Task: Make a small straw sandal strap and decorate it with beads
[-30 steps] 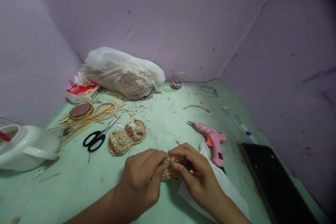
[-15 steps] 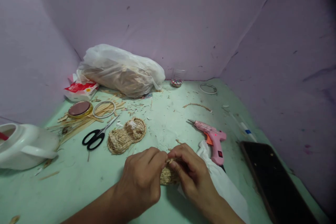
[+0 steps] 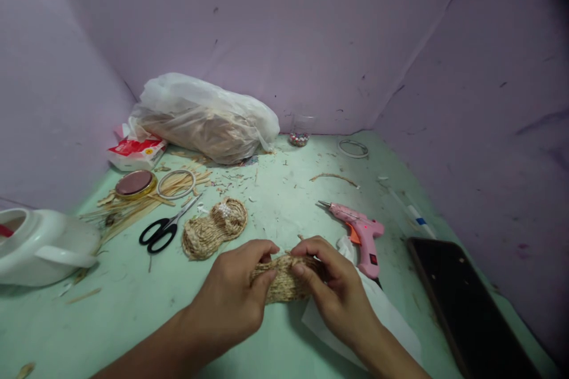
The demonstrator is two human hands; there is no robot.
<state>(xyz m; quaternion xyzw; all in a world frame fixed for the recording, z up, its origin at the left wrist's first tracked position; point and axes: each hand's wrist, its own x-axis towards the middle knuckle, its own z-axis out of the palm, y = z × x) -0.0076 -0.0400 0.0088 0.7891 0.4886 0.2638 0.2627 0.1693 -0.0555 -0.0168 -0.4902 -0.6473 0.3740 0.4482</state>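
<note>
Woven piece (image 3: 287,283) | left hand (image 3: 237,290), right hand (image 3: 335,290): fingers pinching its edges

The far ends of the woven piece (image 3: 287,284) were hidden behind the fingers (image 3: 265,279) of both hands (image 3: 284,296).

Scissors (image 3: 164,231) lie left of the glue gun (image 3: 362,234), the bag (image 3: 207,121) behind them.

2 hands (image 3: 278,284) gripping woven straw (image 3: 287,284)
</note>
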